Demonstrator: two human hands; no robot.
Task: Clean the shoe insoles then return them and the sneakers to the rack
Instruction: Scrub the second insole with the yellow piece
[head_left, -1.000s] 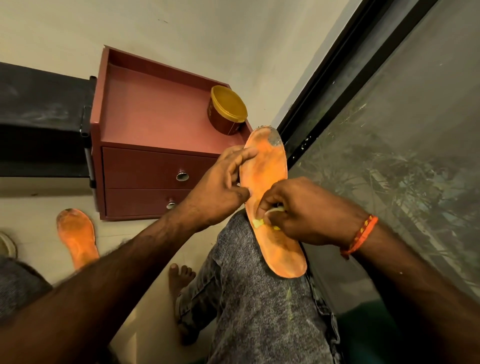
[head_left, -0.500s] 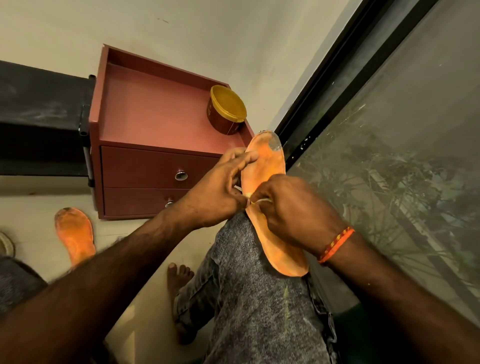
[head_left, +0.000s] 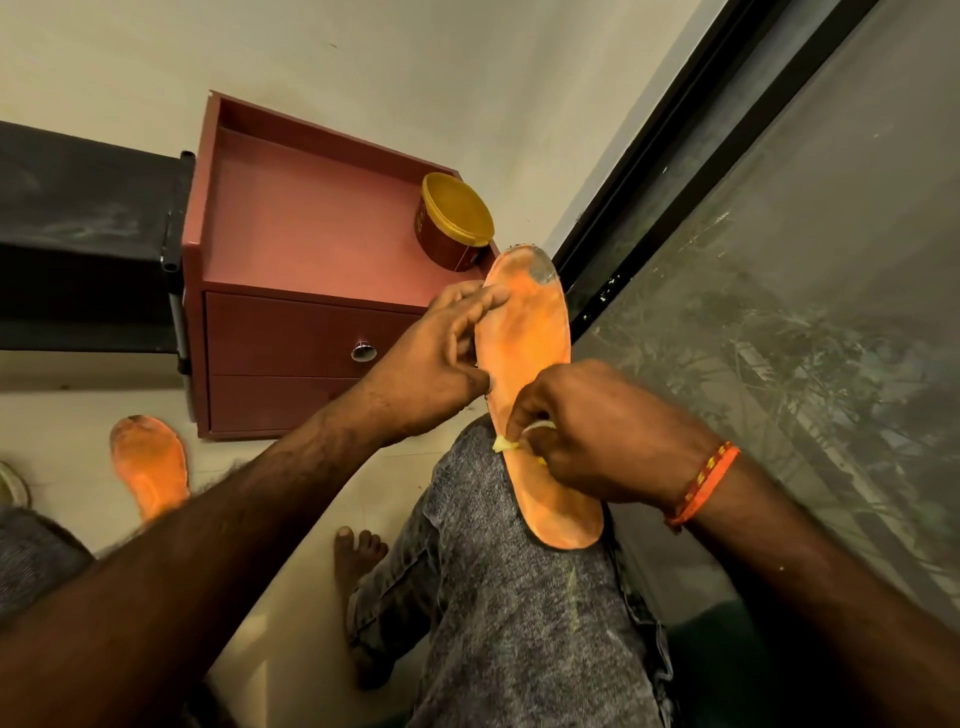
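An orange insole (head_left: 530, 338) with a dark worn patch at its toe lies lengthwise on my right knee. My left hand (head_left: 441, 364) grips its left edge, fingers curled round the rim. My right hand (head_left: 592, 431) is curled on a small yellowish-white cleaning tool (head_left: 506, 443), pressed against the insole's middle. Most of that tool is hidden under my fingers. A second orange insole (head_left: 150, 467) lies on the floor at the left.
A red-brown two-drawer cabinet (head_left: 311, 332) stands ahead against the wall, with a yellow-lidded tub (head_left: 454, 223) on top. A black rack shelf (head_left: 88, 234) is on the left. A dark-framed glass door (head_left: 779, 260) runs along the right. My bare foot (head_left: 358, 556) rests on the pale floor.
My right hand moved up the insole with the tool, then back down toward its middle. My left hand kept its grip on the insole's edge.
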